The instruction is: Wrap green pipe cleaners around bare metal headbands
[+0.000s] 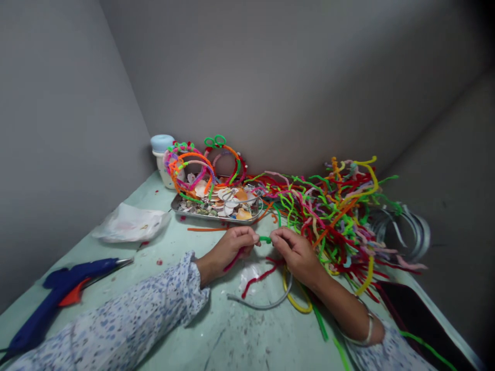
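Between both hands a short stretch of green pipe cleaner (266,239) runs just above the table. My left hand (233,247) pinches one side of it with closed fingers, and a dark red pipe cleaner (233,259) shows along its palm. On the other side, the thumb and fingers of my right hand (297,253) are closed on the green piece. Below the hands lie a red pipe cleaner (258,280) and a thin grey curved band (263,307). A looped yellow pipe cleaner (303,309) lies partly under my right wrist.
A metal tray (216,218) holds shells, with pipe-cleaner headbands (193,154) on it, beside a blue-lidded bottle (162,144). Tangled pipe cleaners (328,206) and grey bands (419,232) fill the right. A glue gun (73,278), white plastic bag (129,224) and dark flat device (421,324) lie around.
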Action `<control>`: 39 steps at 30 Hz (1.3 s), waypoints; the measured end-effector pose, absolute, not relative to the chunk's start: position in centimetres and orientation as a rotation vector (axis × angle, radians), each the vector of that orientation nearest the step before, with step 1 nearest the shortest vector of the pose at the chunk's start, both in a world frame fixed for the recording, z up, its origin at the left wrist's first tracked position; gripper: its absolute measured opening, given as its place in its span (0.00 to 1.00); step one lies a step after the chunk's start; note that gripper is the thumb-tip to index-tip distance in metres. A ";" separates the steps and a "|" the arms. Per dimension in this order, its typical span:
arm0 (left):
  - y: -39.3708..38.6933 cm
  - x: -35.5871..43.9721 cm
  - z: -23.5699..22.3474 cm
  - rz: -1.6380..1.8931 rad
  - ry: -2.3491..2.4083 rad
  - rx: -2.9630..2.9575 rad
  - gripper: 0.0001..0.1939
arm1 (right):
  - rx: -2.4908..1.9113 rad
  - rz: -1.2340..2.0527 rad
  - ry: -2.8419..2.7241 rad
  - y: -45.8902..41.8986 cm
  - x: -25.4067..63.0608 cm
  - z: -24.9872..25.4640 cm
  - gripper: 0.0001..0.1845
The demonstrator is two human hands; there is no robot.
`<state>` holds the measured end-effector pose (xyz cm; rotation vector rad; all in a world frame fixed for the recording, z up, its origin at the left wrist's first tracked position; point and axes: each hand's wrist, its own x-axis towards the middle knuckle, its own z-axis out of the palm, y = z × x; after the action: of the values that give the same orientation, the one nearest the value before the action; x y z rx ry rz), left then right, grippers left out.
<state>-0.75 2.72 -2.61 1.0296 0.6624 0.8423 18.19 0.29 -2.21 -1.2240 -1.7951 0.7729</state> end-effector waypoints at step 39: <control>2.8 -0.8 -2.7 0.801 0.625 0.995 0.09 | -1.102 1.461 -1.374 0.9 18.1 -2.9 0.20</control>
<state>-0.77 2.76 -2.74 0.9954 0.6250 0.8008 18.07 0.87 -2.87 -1.1018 -1.3740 1.4607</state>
